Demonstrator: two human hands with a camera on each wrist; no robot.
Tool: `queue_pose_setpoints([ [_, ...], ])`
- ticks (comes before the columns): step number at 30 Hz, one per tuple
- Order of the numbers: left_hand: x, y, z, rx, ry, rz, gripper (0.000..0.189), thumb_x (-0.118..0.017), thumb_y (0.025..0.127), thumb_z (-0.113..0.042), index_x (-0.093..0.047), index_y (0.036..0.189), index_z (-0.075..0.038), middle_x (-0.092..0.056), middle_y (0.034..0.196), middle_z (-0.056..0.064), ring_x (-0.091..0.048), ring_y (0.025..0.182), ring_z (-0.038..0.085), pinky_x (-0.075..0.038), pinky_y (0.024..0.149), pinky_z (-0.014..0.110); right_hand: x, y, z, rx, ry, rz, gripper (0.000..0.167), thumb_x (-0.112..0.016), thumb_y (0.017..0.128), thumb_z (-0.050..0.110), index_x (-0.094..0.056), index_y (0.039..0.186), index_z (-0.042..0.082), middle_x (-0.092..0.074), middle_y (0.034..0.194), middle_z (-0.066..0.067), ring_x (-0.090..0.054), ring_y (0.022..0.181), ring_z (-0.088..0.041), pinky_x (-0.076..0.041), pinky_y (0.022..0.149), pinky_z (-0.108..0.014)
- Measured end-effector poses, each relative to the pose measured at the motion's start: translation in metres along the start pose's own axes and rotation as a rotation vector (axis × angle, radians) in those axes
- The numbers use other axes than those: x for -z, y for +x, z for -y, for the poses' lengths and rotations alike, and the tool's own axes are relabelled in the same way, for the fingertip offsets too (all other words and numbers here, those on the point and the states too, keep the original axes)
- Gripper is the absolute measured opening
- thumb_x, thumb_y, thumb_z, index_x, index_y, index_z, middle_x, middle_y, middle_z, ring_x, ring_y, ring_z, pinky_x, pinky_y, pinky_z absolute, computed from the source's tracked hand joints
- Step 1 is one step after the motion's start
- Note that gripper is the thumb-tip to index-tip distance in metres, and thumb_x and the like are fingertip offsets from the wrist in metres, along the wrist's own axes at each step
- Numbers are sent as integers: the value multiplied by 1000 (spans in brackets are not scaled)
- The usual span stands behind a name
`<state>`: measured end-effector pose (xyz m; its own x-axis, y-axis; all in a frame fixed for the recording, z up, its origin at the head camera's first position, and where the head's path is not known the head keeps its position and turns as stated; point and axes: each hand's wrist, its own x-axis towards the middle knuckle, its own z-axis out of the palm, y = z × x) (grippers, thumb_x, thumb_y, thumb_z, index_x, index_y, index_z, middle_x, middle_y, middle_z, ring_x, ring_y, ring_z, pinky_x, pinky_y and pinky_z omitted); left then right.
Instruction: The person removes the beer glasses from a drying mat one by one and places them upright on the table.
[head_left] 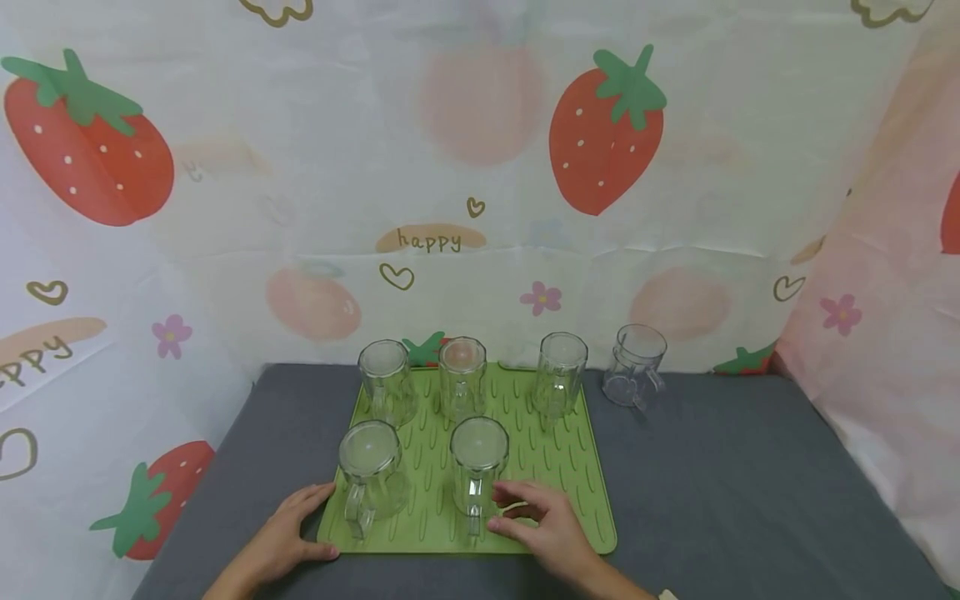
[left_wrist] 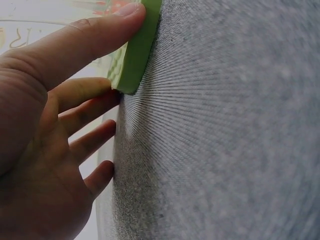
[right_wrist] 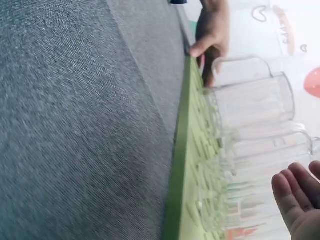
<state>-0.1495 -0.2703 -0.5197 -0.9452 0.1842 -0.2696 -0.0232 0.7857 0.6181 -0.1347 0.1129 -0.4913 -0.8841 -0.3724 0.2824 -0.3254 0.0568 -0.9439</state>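
My left hand (head_left: 283,533) rests at the front left corner of a green drying mat (head_left: 420,533), fingers spread. In the left wrist view the thumb (left_wrist: 95,37) touches the mat's edge (left_wrist: 137,60). My right hand (head_left: 546,527) is beside the front middle glass mug (head_left: 480,467), its fingers loosely bent and holding nothing. That mug stands upside down, handle toward me. Another upturned glass mug (head_left: 372,471) stands near the left hand. Behind them on the mat are three more upturned glass mugs: back left (head_left: 387,383), back middle (head_left: 462,379) and back right (head_left: 559,375).
A glass mug (head_left: 634,367) stands upright on the grey cloth, off the mat's back right corner. Grey cloth (head_left: 720,492) spreads right of the mat. A strawberry-printed white curtain (head_left: 480,183) hangs behind the table and along its sides.
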Motion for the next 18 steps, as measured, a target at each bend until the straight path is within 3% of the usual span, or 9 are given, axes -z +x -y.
queue_pose_setpoints([
  [6, 0, 0, -1, 5, 1, 3, 97, -87, 68, -38, -42, 144, 2, -42, 144, 29, -33, 134, 53, -36, 99, 67, -12, 0, -6, 20, 72, 40, 43, -71, 87, 6, -59, 122, -16, -61, 107, -38, -64, 101, -5, -59, 83, -31],
  [13, 2, 0, -3, 2, 4, 5, 94, -86, 70, -35, -42, 145, 2, -41, 144, 30, -33, 134, 53, -37, 99, 67, -24, 1, -9, -96, 99, 70, 46, -72, 87, 9, -59, 124, -13, -61, 119, -34, -64, 106, -6, -56, 89, -28],
  [18, 1, 0, -3, 6, 6, 7, 95, -86, 70, -37, -42, 145, 2, -41, 144, 31, -33, 134, 53, -37, 99, 67, -31, 1, -11, -52, 75, 74, 46, -71, 88, 12, -59, 123, -14, -63, 114, -34, -66, 105, -11, -56, 91, -37],
])
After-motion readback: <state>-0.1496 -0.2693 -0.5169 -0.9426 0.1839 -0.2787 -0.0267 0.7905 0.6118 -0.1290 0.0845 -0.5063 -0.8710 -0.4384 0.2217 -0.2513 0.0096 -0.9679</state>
